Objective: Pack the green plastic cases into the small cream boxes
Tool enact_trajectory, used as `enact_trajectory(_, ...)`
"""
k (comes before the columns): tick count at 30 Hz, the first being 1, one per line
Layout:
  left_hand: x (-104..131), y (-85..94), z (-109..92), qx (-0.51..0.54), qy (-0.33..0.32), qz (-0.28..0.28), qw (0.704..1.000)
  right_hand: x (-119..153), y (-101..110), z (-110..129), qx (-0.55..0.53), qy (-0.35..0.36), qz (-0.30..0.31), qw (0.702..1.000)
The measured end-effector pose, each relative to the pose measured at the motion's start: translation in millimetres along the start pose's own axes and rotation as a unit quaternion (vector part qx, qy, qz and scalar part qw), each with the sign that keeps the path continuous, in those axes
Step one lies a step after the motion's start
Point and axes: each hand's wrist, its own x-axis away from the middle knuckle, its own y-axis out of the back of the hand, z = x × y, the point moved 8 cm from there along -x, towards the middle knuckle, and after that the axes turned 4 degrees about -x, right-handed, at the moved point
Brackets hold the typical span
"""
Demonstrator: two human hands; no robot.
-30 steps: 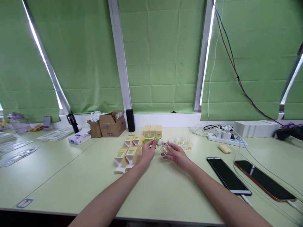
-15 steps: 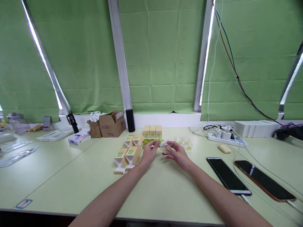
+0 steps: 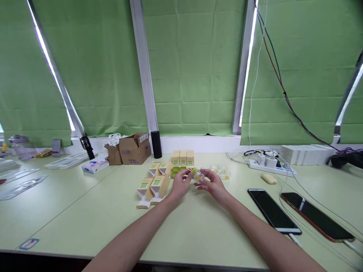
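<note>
**Green cap, clear jar, both hands on it**

Green and clear plastic is what's in play: both hands meet over the middle of the pale green table [image 3: 85, 211], pinching one tiny clear jar [image 3: 198, 176] with something yellow inside. The left hand [image 3: 179, 184] has its fingertips closed on the green cap [image 3: 194, 172] at the jar's top-left end, while the right hand [image 3: 213, 184] has its fingers curled around the jar body from the other side. The jar is held just above the tabletop and tilted, not resting on anything as far as I can tell. It's small, so the exact grip is hard to make out.

Stuff around it:
- just behind the hands, a couple of loose green lids [image 3: 176, 172] on the table
- three upright tan cartons [image 3: 183, 157] in a row behind those
- more tan cartons lying open [image 3: 154, 183] to the left of the left hand
- a few clear jars with yellow dots [image 3: 221, 170] just right of the right hand
- two phones [image 3: 273, 210] lying flat further right, well apart from the hands
- a power strip [image 3: 269, 165] with cables near the window
- a brown cardboard box [image 3: 134, 148] and a black cylinder [image 3: 155, 144] by the sill
</note>
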Motion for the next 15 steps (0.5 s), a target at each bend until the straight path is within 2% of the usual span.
enact_trajectory(8, 1.2, -2.4, 8.4, -0.003, -0.005, 0.005, 1.000, 5.5, -2.4, 5.5, 0.043, -0.005, -0.010, 0.999)
enact_trajectory(15, 2.1, -2.0, 8.9, -0.012, -0.022, 0.009, 1.000, 2.0, -2.6, 10.0, 0.097, 0.043, 0.003, 0.994)
